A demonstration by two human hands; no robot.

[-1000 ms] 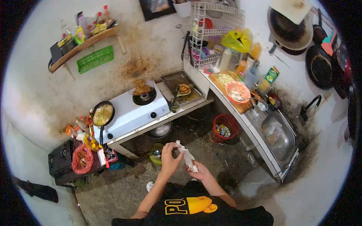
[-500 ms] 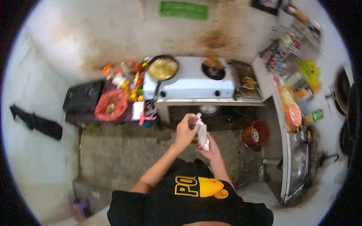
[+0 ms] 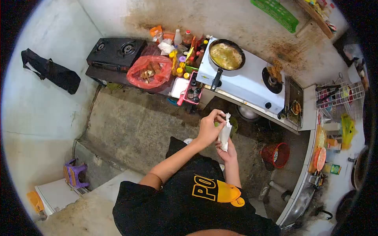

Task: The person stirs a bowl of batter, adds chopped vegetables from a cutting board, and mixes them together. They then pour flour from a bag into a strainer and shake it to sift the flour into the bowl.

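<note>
Both my hands hold a small white plastic packet (image 3: 225, 132) in front of my chest. My left hand (image 3: 208, 128) pinches its top end, fingers closed on it. My right hand (image 3: 228, 152) cups it from below. Beyond my hands stands a white two-burner stove (image 3: 248, 80) with a black frying pan (image 3: 226, 56) of yellow food on its left burner.
A red bag of food (image 3: 149, 71), bottles and sauce containers (image 3: 185, 47) crowd the low table left of the stove, beside a black gas stove (image 3: 116, 50). A red bucket (image 3: 275, 154) stands on the floor at right. A counter with dish rack (image 3: 338, 94) runs along the right. A purple stool (image 3: 75, 175) sits at lower left.
The view has swung left, so the stove and counter now lie further right and tilted. My hands keep hold of the white packet, raised slightly toward the stove.
</note>
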